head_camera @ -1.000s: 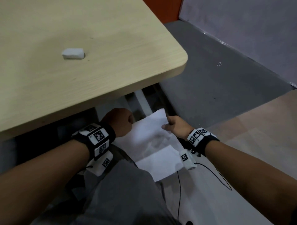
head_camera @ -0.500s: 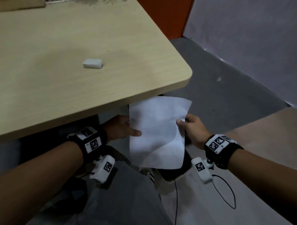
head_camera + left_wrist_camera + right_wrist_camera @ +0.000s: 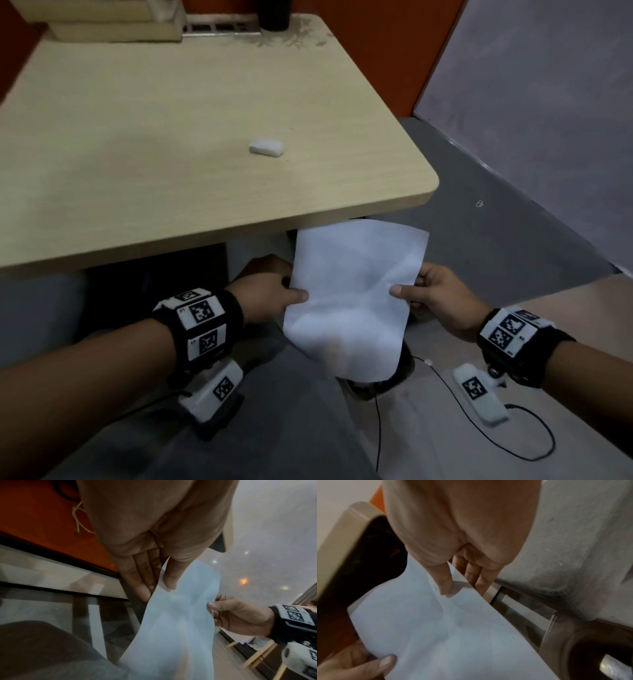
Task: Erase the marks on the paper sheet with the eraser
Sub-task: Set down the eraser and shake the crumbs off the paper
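Observation:
A white paper sheet (image 3: 352, 294) hangs in the air below the table's front edge, slightly creased. No marks show on the side I see. My left hand (image 3: 270, 287) pinches its left edge with thumb on top and fingers beneath; the left wrist view shows the same pinch on the sheet (image 3: 178, 622). My right hand (image 3: 435, 294) pinches the right edge, thumb on top of the sheet (image 3: 436, 622). A small white eraser (image 3: 266, 147) lies alone on the light wood table (image 3: 120, 154), far from both hands.
The table's rounded corner (image 3: 421, 185) sits just above the sheet. Boxes and a dark object stand at the table's far edge. Grey carpet, an orange wall and a grey partition lie to the right. A dark round object (image 3: 376, 387) and cables (image 3: 527, 442) are on the floor under the sheet.
Both hands have lifted the sheet from low under the table up toward its front edge and spread it flat between them. The view has tilted up, showing more of the table.

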